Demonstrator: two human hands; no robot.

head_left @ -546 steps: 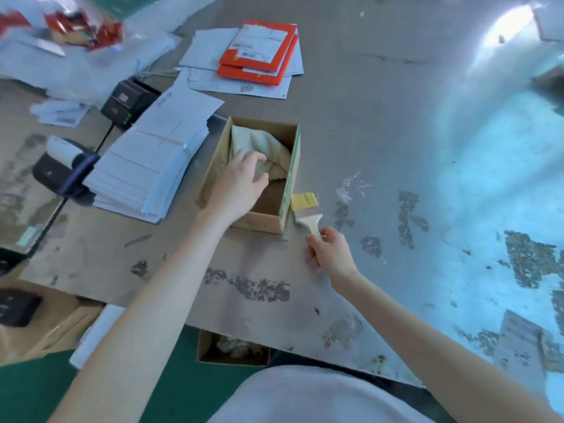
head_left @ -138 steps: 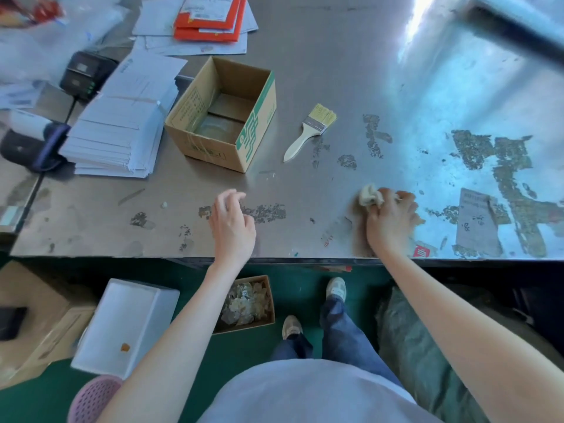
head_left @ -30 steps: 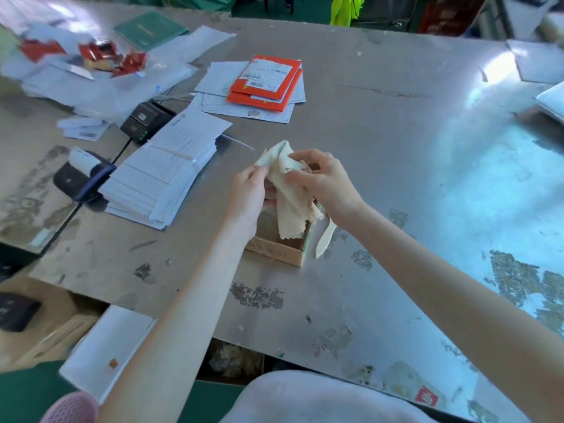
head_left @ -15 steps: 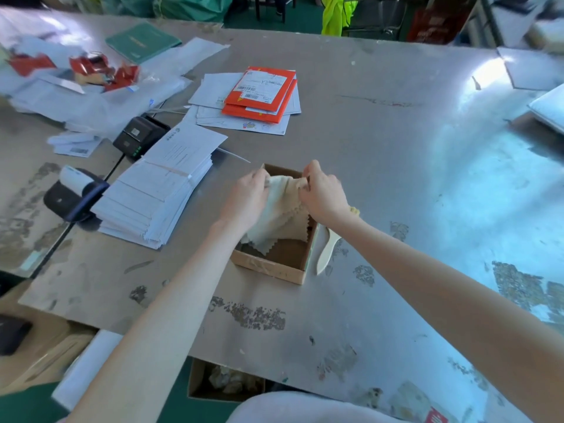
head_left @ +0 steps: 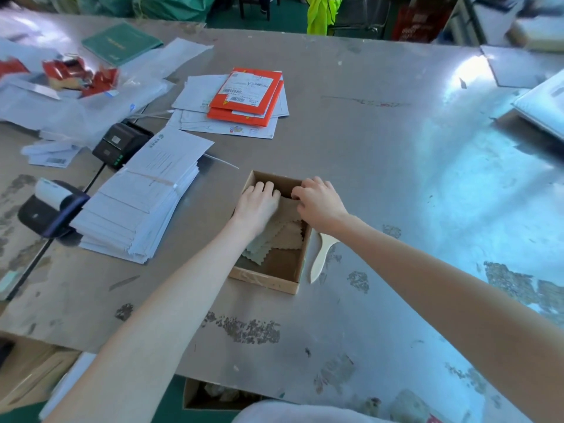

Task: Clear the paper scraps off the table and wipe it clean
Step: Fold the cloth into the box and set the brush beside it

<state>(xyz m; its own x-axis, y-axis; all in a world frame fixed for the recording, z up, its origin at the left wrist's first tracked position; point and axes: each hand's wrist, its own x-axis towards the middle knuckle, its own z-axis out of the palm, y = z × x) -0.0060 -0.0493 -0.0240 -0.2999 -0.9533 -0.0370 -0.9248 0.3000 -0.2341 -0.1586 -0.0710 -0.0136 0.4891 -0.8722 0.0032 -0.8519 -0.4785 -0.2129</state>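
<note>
Beige cloth (head_left: 286, 237) lies in box (head_left: 263, 277), under left grip (head_left: 258, 206) and right grip (head_left: 317, 203); both curl on far edge, likely tucking it flat for storing.

Grey metal table (head_left: 381, 166), surface scuffed and patchy, carries an open cardboard box (head_left: 262, 277) at centre, a pale brush (head_left: 320, 254) just beside it at 3 o'clock, stacked white envelopes (head_left: 143, 206) at 9, a black printer (head_left: 120, 145) at 10, and loose white sheets (head_left: 195, 93) at 12.
</note>
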